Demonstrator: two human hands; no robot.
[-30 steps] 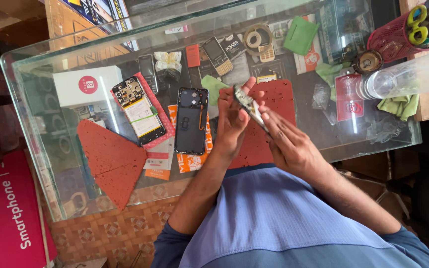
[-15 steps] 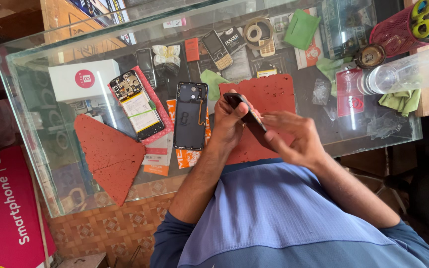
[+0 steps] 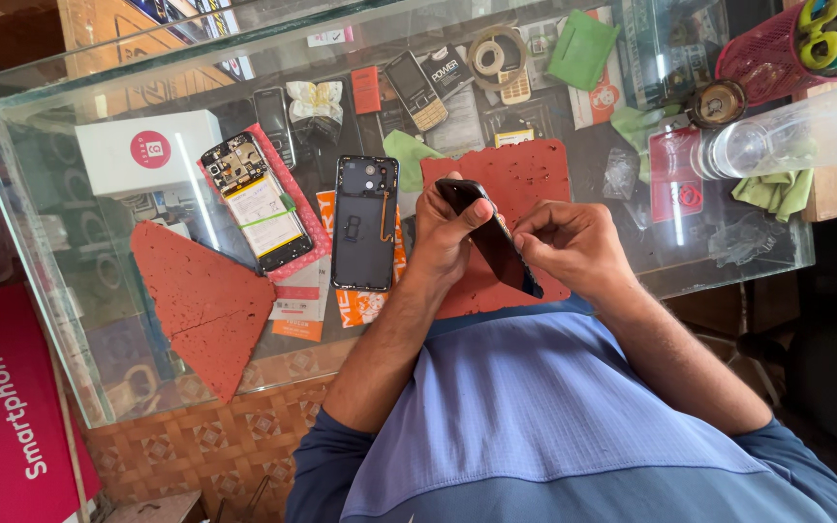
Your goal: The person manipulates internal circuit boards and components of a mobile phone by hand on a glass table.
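Observation:
Both my hands hold a thin black phone panel tilted above the red rubber mat on the glass counter. My left hand grips its upper end, thumb across the top edge. My right hand pinches its right side near the lower end. Just left of my left hand, a dark phone back cover lies flat with its inside facing up. Further left lies an opened phone with bare board and battery on a pink pad.
A white box sits at the far left and a torn red mat piece at the front left. A clear plastic jar, green cloths, a red basket with scissors and a tape roll crowd the back and right.
The panel has been turned from its pale inner side to its dark side and brought lower, nearer my body. My right hand shifted from beneath it to its right edge.

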